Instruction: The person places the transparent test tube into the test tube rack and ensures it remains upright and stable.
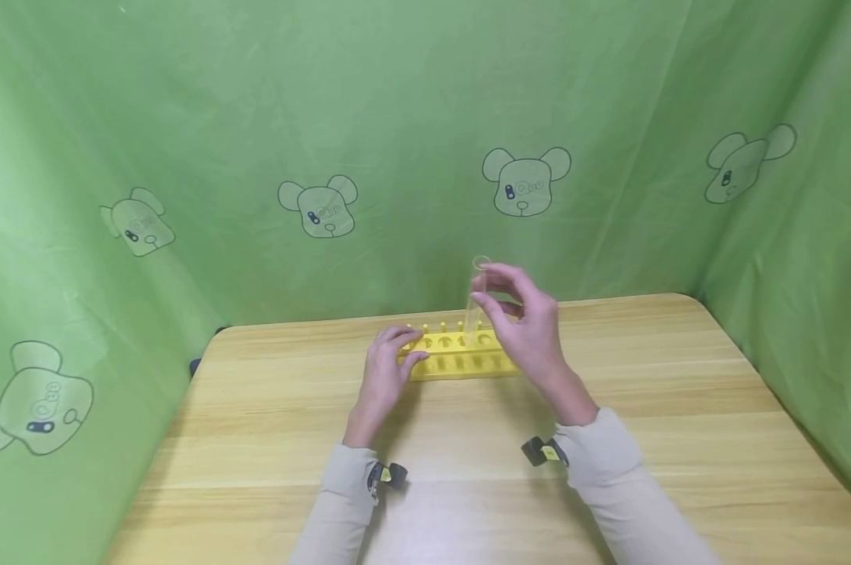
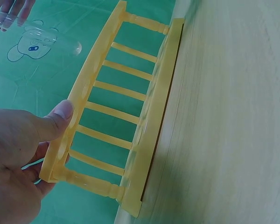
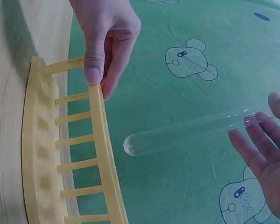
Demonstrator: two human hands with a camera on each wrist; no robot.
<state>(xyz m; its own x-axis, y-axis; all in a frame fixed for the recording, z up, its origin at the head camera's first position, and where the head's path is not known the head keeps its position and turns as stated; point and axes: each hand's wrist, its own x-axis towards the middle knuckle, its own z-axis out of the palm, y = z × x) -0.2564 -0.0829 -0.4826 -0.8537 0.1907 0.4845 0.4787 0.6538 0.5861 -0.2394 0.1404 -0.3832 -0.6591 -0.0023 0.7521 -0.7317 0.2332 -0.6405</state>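
A yellow test tube rack (image 1: 461,362) with a row of round holes and several pegs along its back stands on the table. My left hand (image 1: 386,362) grips the rack's left end, thumb in front and fingers behind, as the left wrist view also shows at the rack's top bar (image 2: 91,77). Between thumb and fingertips, my right hand (image 1: 527,318) pinches a clear test tube (image 3: 186,133) near its upper end. The rounded bottom of the tube is above the rack's top bar, apart from it in the right wrist view. No tube shows in the rack's holes.
The wooden table (image 1: 270,439) has its back edge close behind the rack. A green curtain (image 1: 411,94) printed with bear heads hangs at the back and both sides. A dark object (image 1: 195,366) shows by the table's left edge.
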